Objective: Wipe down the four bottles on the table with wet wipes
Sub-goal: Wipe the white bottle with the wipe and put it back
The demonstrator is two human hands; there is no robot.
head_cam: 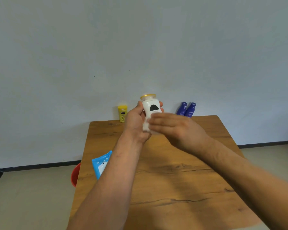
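Observation:
My left hand (134, 120) grips a white bottle (151, 107) with a yellow cap, held upright above the far part of the wooden table (181, 176). My right hand (171, 127), blurred, presses a white wet wipe (146, 127) against the bottle's lower half. A yellow bottle (122, 113) stands at the table's far left edge. Two purple bottles (186, 109) stand side by side at the far right edge. The lower part of the white bottle is hidden by my fingers and the wipe.
A blue pack of wet wipes (101, 163) lies at the table's left edge, partly behind my left forearm. A red bucket (75, 175) sits on the floor left of the table. A plain wall rises just behind the table.

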